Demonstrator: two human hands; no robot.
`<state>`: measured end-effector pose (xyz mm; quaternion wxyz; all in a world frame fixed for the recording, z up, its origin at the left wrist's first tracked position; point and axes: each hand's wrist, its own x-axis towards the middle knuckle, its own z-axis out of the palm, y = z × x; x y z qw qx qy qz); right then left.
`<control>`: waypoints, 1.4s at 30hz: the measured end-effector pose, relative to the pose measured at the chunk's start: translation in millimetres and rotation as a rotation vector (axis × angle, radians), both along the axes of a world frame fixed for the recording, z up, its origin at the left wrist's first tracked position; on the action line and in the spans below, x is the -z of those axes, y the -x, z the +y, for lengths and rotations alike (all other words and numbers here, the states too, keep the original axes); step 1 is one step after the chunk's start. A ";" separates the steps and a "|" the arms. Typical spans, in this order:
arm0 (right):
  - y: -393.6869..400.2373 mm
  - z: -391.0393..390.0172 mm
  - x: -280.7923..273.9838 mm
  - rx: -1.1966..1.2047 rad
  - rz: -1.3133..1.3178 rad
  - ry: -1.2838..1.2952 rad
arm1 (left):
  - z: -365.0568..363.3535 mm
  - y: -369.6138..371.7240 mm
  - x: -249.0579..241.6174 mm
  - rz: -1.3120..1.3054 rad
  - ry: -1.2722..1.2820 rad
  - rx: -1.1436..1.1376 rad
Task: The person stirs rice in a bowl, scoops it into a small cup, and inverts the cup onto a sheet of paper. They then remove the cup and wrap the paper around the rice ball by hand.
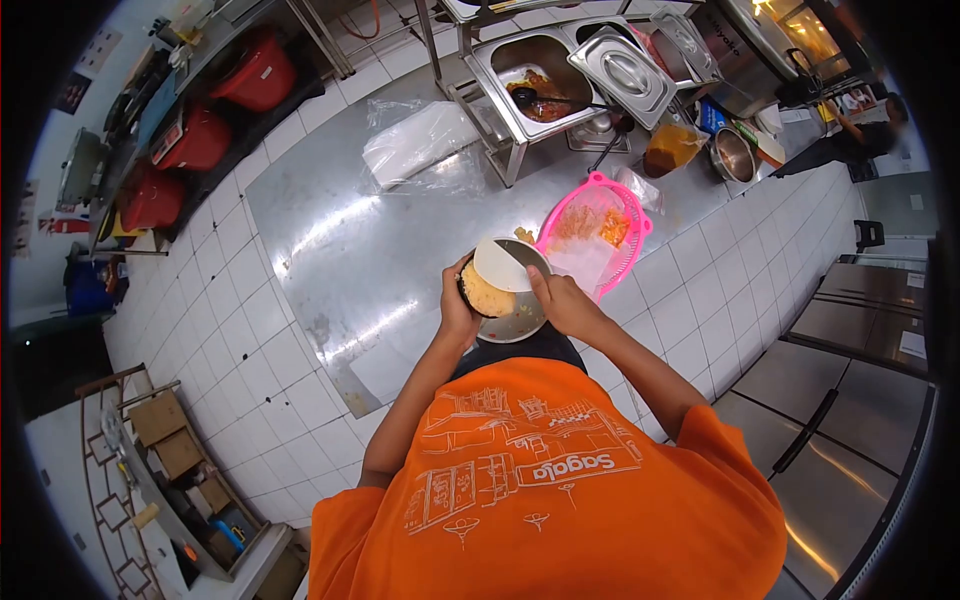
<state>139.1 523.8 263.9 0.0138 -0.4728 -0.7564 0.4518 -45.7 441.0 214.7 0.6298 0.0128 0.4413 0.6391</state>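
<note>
My left hand [459, 312] is wrapped round the side of a dark-rimmed bowl [463, 293]. Yellowish rice [486, 297] fills this bowl, which is tilted towards my right hand. Between thumb and fingers, my right hand [572, 305] grips a flat white piece with a rounded edge [498, 268], which overlaps the rice. Both hands are over a wide metal bowl [527, 322] with small food bits on its inner surface. Close beside my right hand, a pink plastic basket [640, 250] holds shredded food, orange pieces and a white sheet.
A steel table [330, 255] carries a plastic-wrapped white stack [420, 145]. Behind it stands a rack with a food pan [495, 70], a ladle in it, and a steel lid [625, 75]. A bag of orange-brown sauce [672, 148] and a steel bowl [735, 155] sit right. Another person [870, 135] stands far right.
</note>
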 end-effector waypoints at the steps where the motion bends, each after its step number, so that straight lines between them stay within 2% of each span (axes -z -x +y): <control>1: 3.3 1.8 -8.9 -0.021 -0.062 0.004 | 1.1 -0.4 2.3 -0.022 0.019 -0.013; 4: 5.2 14.4 -26.9 0.085 0.077 0.127 | -3.6 5.6 2.9 -0.084 0.055 0.031; 5: 6.9 9.2 -12.6 0.013 -0.058 0.210 | -5.2 5.9 1.7 -0.093 0.091 0.026; 8: 14.0 -28.3 0.3 -0.049 0.189 -0.063 | -7.9 3.8 -12.0 -0.137 0.142 0.039; 9: 15.5 -10.9 -29.4 -0.128 -0.061 0.101 | -12.0 8.2 -11.0 -0.158 0.120 0.048; 12: 16.1 -11.9 -16.1 -0.124 -0.092 0.193 | -20.4 9.3 -1.0 -0.196 0.134 0.010; 13: 18.5 -28.3 3.3 -0.115 0.107 0.078 | -19.5 9.9 1.5 -0.197 0.154 0.002; 14: 10.8 -31.3 19.7 -0.131 0.096 0.060 | -23.2 9.2 3.2 -0.201 0.181 -0.004; 16: 13.4 -10.1 -0.3 -0.184 0.072 0.000 | -24.7 15.1 8.6 -0.142 0.154 -0.059; 17: 11.7 9.5 -16.4 -0.161 -0.011 0.099 | -29.3 19.0 11.5 -0.110 0.154 -0.095; 18: 6.2 19.5 7.9 -0.089 0.029 -0.080 | -32.8 24.4 15.6 -0.076 0.150 -0.132; 20: 6.5 35.2 4.0 -0.263 -0.257 -0.269 | -38.0 37.1 20.9 -0.061 0.104 -0.168; 23: -3.6 28.6 55.6 -0.510 -0.195 -0.565 | -44.1 47.6 22.0 -0.108 0.072 -0.187; 26: 13.6 64.4 67.9 -0.534 -0.005 -0.630 | -47.1 48.7 21.2 -0.076 0.087 -0.122; 27: 23.8 78.0 49.3 -0.394 -0.032 -0.513 | -47.9 46.7 23.5 -0.095 0.085 -0.128; 30: 26.2 138.3 97.3 -0.583 0.045 -0.583 | -49.9 38.3 31.4 -0.139 0.093 -0.119; 32: 32.0 155.2 116.5 -0.771 0.033 -0.416 | -46.0 34.0 30.1 -0.155 0.105 -0.088; 33: 37.5 160.0 116.7 -0.869 0.028 -0.334 | -45.0 33.5 27.1 -0.143 0.104 -0.074; 36: 40.9 159.0 120.3 -0.971 0.011 -0.394 | -43.2 32.6 19.9 -0.142 0.137 -0.097; 42: 36.0 164.7 142.8 -0.916 0.068 -0.280 | -36.2 28.2 19.3 -0.146 0.087 -0.108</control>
